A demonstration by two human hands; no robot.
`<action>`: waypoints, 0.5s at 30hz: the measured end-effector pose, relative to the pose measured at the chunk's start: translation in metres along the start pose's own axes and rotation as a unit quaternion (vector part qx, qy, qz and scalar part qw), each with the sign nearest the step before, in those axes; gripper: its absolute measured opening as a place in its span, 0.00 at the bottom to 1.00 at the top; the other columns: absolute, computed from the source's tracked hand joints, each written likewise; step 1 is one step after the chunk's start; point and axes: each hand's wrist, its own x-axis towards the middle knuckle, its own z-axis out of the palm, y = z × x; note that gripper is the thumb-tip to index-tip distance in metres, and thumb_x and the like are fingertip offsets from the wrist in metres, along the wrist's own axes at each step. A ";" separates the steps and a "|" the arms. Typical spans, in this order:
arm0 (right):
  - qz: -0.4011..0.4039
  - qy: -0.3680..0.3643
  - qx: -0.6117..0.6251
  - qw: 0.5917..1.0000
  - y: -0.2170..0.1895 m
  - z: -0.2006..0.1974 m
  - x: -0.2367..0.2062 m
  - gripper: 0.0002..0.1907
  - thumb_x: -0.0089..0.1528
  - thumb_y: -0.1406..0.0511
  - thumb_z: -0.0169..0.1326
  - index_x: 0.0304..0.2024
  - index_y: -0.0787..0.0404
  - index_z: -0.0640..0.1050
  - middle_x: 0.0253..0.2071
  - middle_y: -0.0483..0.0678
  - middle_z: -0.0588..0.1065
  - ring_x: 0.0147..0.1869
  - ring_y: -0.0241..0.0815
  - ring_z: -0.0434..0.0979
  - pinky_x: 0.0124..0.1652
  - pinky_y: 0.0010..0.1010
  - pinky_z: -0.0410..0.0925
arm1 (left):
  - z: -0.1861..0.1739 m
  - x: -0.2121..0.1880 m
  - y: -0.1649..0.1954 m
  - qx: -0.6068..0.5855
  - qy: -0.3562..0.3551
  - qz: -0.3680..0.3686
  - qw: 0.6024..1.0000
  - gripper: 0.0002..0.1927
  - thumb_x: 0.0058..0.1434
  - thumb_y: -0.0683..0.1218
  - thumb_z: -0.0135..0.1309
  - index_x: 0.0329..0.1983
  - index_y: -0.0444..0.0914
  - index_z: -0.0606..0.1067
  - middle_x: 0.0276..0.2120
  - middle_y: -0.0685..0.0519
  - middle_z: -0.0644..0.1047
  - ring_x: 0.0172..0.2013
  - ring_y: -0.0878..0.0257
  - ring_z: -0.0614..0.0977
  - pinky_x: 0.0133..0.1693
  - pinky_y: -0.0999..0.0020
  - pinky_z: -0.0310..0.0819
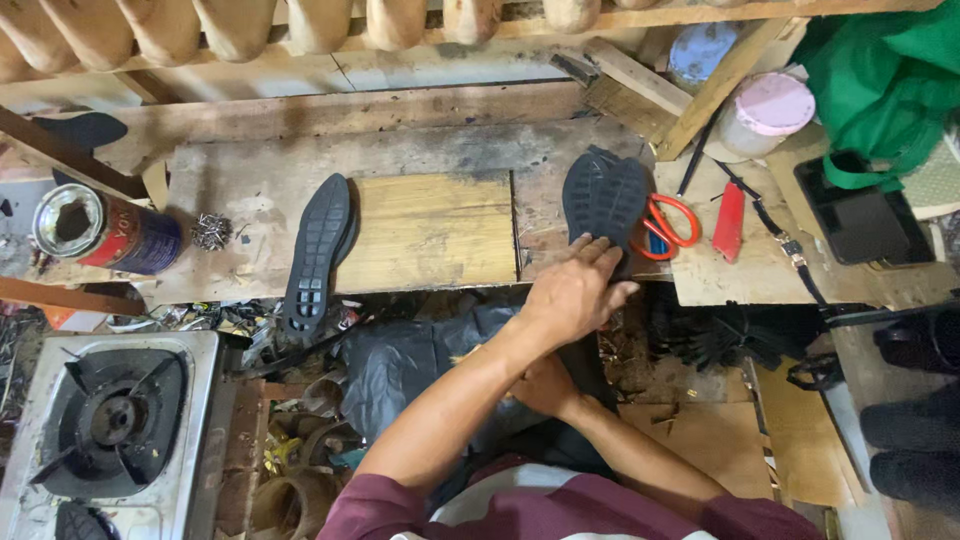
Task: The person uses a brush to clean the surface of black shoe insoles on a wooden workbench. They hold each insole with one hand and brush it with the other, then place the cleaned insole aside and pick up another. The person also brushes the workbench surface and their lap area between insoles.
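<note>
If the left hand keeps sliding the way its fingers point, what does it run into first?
The left hand already rests its fingers on the black rubber shoe sole. Straight on it would ride further up that sole; beyond lies bare wooden workbench, probably.

Right hand (545, 385) mostly hidden under left forearm, grip can't tell. Black sole (604, 200) near end covered by left hand (575, 292). Gas stove (108, 440) left of that, cut by frame edge.
</note>
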 end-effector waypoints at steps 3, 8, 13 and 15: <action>-0.104 0.037 -0.105 0.988 0.014 0.004 -0.003 0.20 0.60 0.58 0.58 0.50 0.64 0.77 0.48 0.59 0.78 0.55 0.56 0.77 0.55 0.46 0.67 | 0.008 0.002 0.005 -0.007 -0.001 -0.030 1.000 0.23 0.66 0.54 0.53 0.56 0.33 0.75 0.61 0.36 0.73 0.62 0.34 0.72 0.60 0.48 0.69; 0.047 -0.042 -0.035 0.997 0.030 0.018 -0.004 0.17 0.62 0.57 0.59 0.43 0.63 0.76 0.39 0.54 0.76 0.44 0.47 0.75 0.46 0.43 0.67 | 0.009 -0.002 0.007 -0.028 0.079 -0.047 0.995 0.21 0.61 0.50 0.56 0.53 0.33 0.78 0.59 0.36 0.75 0.57 0.34 0.76 0.62 0.48 0.70; 0.019 -0.039 -0.028 0.999 0.029 0.018 -0.004 0.17 0.62 0.55 0.59 0.41 0.63 0.77 0.38 0.55 0.77 0.42 0.49 0.76 0.45 0.43 0.68 | 0.008 -0.019 0.004 -0.011 0.209 -0.060 0.976 0.15 0.62 0.47 0.57 0.50 0.35 0.80 0.55 0.42 0.80 0.55 0.34 0.79 0.56 0.48 0.75; 0.015 -0.036 -0.043 0.998 0.027 0.016 -0.004 0.18 0.62 0.54 0.58 0.40 0.63 0.78 0.37 0.55 0.77 0.42 0.49 0.77 0.44 0.43 0.69 | 0.006 -0.018 0.007 -0.007 0.199 -0.068 0.978 0.16 0.64 0.49 0.58 0.50 0.35 0.80 0.55 0.40 0.80 0.54 0.35 0.80 0.55 0.49 0.76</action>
